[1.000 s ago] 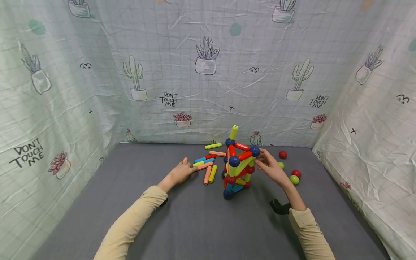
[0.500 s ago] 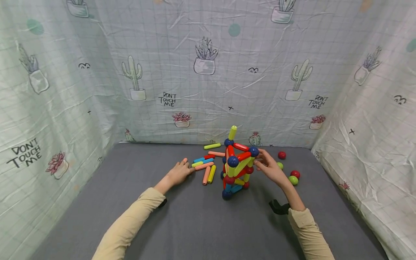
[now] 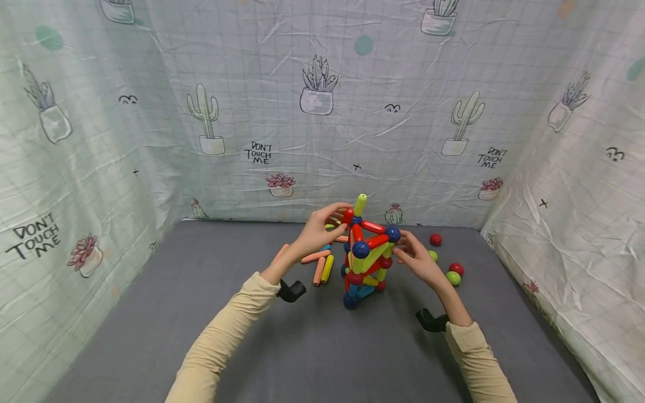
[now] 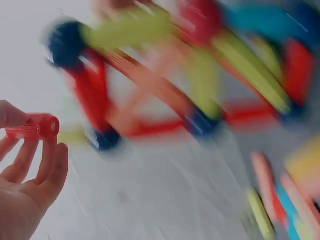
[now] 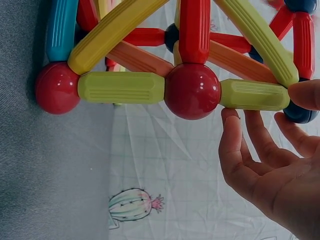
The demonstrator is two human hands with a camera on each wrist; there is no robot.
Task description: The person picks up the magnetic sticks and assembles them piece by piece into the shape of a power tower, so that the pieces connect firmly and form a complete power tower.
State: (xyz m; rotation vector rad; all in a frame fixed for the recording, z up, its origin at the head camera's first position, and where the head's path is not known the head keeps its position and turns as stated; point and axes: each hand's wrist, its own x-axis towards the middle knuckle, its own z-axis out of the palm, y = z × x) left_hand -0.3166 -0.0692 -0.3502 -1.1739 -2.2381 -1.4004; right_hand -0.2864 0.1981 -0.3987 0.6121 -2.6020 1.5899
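A tower of magnetic sticks and balls (image 3: pixel 377 242) stands on the grey table, in red, blue, yellow and green. A yellow-green stick (image 3: pixel 360 205) rises from its back left blue ball. My left hand (image 3: pixel 314 232) pinches a short red stick (image 4: pixel 31 126) between thumb and fingers, close beside that upright stick. Whether the red stick touches the tower cannot be told. My right hand (image 3: pixel 422 262) grips the tower's upper right side. In the right wrist view, its thumb lies at a blue ball (image 5: pixel 300 114) and its fingertips reach a green stick (image 5: pixel 255 95).
Loose sticks lie left of the tower, among them a yellow stick (image 3: pixel 327 269) and an orange stick (image 3: pixel 318 271), partly behind the left arm. Red and green balls (image 3: pixel 453 278) lie to the right. A patterned curtain (image 3: pixel 232 112) hangs behind the table.
My left hand has left the loose sticks with the red stick and moved up and right to the tower's top. My right hand stays at the tower.
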